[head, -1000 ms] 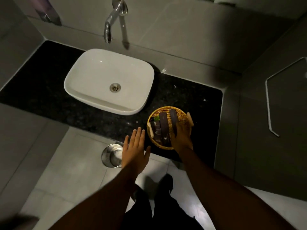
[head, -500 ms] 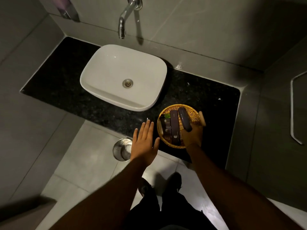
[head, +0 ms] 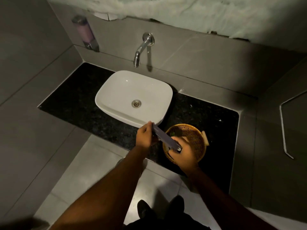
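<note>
A long dark slim box (head: 166, 138) with a small logo at its near end is held lifted between both my hands, above the left rim of a round wicker basket (head: 196, 135). My left hand (head: 145, 136) pinches the box's far end, just in front of the basin. My right hand (head: 183, 152) grips the near end, over the basket. The basket stands on the black stone counter (head: 79, 103), right of the white basin (head: 134, 98). A green item (head: 172, 133) peeks from the basket; the rest of its contents are hidden by my hand and the box.
A chrome wall tap (head: 141, 50) hangs over the basin. A soap dispenser (head: 85, 33) is fixed to the wall at the left. A pale object (head: 205, 138) leans at the basket's right side. A metal rail (head: 284, 130) runs along the right wall. My shoes (head: 159, 211) stand on the tiled floor.
My right hand lifted the dark box out of the basket and to the left. My left hand, open before, came up and took its far end. The camera tilted up.
</note>
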Tool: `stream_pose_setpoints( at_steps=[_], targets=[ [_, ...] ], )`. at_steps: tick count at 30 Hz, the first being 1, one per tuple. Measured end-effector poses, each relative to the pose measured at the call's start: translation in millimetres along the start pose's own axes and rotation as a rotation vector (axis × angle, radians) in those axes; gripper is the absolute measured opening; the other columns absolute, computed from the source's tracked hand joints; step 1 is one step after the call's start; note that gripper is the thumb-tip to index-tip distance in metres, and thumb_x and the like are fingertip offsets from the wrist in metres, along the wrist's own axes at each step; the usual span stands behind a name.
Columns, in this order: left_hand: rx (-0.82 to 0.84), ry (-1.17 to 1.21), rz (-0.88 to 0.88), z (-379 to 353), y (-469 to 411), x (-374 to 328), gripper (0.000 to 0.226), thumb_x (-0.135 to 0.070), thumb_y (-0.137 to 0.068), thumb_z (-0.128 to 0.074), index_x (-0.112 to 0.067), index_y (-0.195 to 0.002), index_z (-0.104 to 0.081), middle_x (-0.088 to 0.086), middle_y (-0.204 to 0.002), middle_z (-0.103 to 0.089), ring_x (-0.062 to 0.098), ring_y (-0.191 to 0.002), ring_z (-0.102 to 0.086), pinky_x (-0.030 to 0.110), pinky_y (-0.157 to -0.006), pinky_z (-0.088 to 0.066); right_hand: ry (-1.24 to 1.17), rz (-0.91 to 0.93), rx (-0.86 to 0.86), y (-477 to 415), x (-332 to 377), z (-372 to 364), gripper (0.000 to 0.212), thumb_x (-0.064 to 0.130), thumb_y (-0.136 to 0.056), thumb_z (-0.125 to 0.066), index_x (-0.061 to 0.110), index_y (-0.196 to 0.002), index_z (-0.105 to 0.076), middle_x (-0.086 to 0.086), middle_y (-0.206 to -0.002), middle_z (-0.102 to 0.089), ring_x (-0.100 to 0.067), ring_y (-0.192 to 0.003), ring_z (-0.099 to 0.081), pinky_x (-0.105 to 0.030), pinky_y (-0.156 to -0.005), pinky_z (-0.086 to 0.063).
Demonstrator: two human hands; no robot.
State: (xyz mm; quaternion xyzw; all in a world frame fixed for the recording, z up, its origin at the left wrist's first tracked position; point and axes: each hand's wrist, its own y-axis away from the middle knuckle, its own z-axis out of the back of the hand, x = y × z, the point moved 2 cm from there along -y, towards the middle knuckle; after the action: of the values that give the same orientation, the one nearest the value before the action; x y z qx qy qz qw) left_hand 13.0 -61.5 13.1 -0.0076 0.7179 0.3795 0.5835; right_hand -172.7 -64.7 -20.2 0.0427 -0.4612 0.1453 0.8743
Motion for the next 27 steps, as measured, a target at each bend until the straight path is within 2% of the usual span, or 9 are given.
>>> stream_pose_setpoints(
  at_steps=[2,3,5,8,12,15,18,23,27],
  targets=[
    [0.046,0.04,0.061,10,2,0,0.049,-0.038,-0.117,-0.043,-0.005,-0.106,-0.077,0.015,-0.093,-0.083,0.028,-0.079,-0.078,0.031,-0.058,-0.067,-0.044,-0.025,0.112,-4,0,0,0.032,0.014,-0.082,-0.08,0.014,-0.113,-0.073,-0.002,-0.106,-0.071,-0.018,-0.097,-0.069,-0.03,-0.087,-0.058],
    [0.072,0.027,0.068,14,3,0,0.05,-0.039,-0.117,-0.043,-0.005,-0.105,-0.078,0.013,-0.091,-0.084,0.026,-0.076,-0.079,0.031,-0.057,-0.067,-0.046,-0.029,0.152,-5,0,-1,0.034,0.017,-0.082,-0.082,0.015,-0.115,-0.073,-0.001,-0.107,-0.073,-0.018,-0.1,-0.07,-0.033,-0.089,-0.059],
    [0.107,-0.021,0.075,20,5,-1,0.052,-0.042,-0.116,-0.045,-0.004,-0.108,-0.079,0.015,-0.093,-0.083,0.027,-0.073,-0.079,0.035,-0.059,-0.067,-0.023,-0.01,0.171,-6,3,-2,0.04,0.021,-0.082,-0.085,0.016,-0.12,-0.074,0.001,-0.11,-0.075,-0.015,-0.104,-0.07,-0.031,-0.091,-0.059],
    [0.132,-0.106,0.045,29,5,-2,0.047,-0.045,-0.112,-0.053,-0.01,-0.097,-0.08,0.013,-0.081,-0.084,0.027,-0.067,-0.081,0.038,-0.064,-0.065,-0.013,0.002,0.167,-9,4,1,0.042,0.023,-0.083,-0.084,0.021,-0.125,-0.075,0.003,-0.111,-0.074,-0.014,-0.108,-0.07,-0.03,-0.093,-0.059],
    [0.177,-0.22,-0.057,43,7,2,0.047,-0.04,-0.108,-0.063,0.003,-0.102,-0.081,0.021,-0.082,-0.082,0.022,-0.062,-0.079,0.033,-0.06,-0.062,0.004,-0.006,0.227,-11,3,8,0.045,0.029,-0.087,-0.079,0.025,-0.131,-0.071,0.005,-0.114,-0.071,-0.014,-0.11,-0.068,-0.029,-0.094,-0.058],
    [0.166,-0.248,-0.045,48,11,6,0.049,-0.04,-0.11,-0.061,0.005,-0.101,-0.08,0.013,-0.078,-0.083,0.021,-0.059,-0.078,0.032,-0.057,-0.061,0.019,-0.002,0.268,-9,7,11,0.045,0.03,-0.088,-0.079,0.027,-0.132,-0.07,0.008,-0.115,-0.071,-0.012,-0.11,-0.068,-0.025,-0.094,-0.056],
    [0.13,-0.215,-0.029,48,13,6,0.053,-0.041,-0.111,-0.058,0.008,-0.104,-0.078,0.015,-0.079,-0.082,0.025,-0.06,-0.078,0.033,-0.057,-0.062,0.022,-0.007,0.275,-8,8,12,0.045,0.029,-0.088,-0.08,0.026,-0.132,-0.07,0.008,-0.115,-0.071,-0.011,-0.111,-0.068,-0.028,-0.095,-0.058],
    [0.064,-0.045,0.073,47,17,0,0.053,-0.048,-0.111,-0.054,-0.002,-0.101,-0.077,0.021,-0.084,-0.082,0.028,-0.063,-0.081,0.035,-0.056,-0.066,-0.035,-0.009,0.282,-8,12,14,0.042,0.028,-0.088,-0.08,0.027,-0.128,-0.07,0.008,-0.114,-0.075,-0.01,-0.111,-0.07,-0.033,-0.095,-0.06],
    [0.096,-0.011,0.159,42,20,-3,0.071,-0.069,-0.105,-0.047,-0.007,-0.101,-0.079,0.014,-0.088,-0.084,0.027,-0.069,-0.083,0.035,-0.059,-0.065,-0.02,-0.005,0.303,-10,16,13,0.04,0.031,-0.089,-0.078,0.024,-0.128,-0.07,0.008,-0.115,-0.076,-0.008,-0.113,-0.07,-0.034,-0.097,-0.06]
  ],
)
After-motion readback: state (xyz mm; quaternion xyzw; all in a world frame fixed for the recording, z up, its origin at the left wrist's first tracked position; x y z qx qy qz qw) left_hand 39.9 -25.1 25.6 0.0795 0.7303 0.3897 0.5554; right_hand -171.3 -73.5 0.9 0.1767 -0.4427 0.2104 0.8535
